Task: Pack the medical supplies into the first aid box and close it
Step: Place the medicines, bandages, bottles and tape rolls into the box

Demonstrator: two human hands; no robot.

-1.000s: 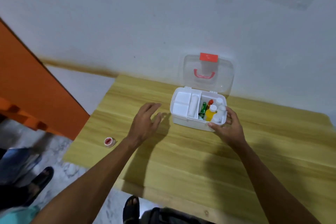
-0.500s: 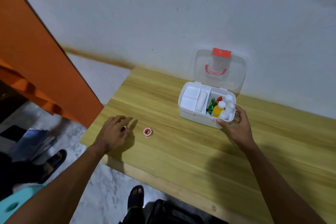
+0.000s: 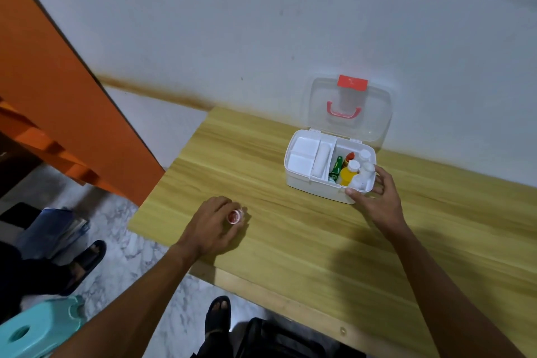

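Note:
The white first aid box (image 3: 302, 182) stands open near the wall on the wooden table (image 3: 290, 241). Its clear lid (image 3: 374, 116), with a red latch and handle, leans back upright. Inside the box I see a green packet (image 3: 336, 168), a yellow bottle (image 3: 348, 173), white bottles (image 3: 364, 173) and a white roll (image 3: 321, 158). My right hand (image 3: 377, 197) grips the box's front right corner. Near the table's left edge my left hand (image 3: 213, 225) curls its fingers around a small red and white tape roll (image 3: 234, 216), which lies at the fingertips.
An orange panel (image 3: 58, 90) slants at the left. Below the table's edge I see a teal stool (image 3: 37, 328), sandalled feet (image 3: 218, 314), a dark bag (image 3: 279, 337) and marble floor. A white wall rises right behind the box.
My left hand moved right along the table edge to the small tape roll and closed its fingers around it. My right hand stayed on the box corner. The view shifted left.

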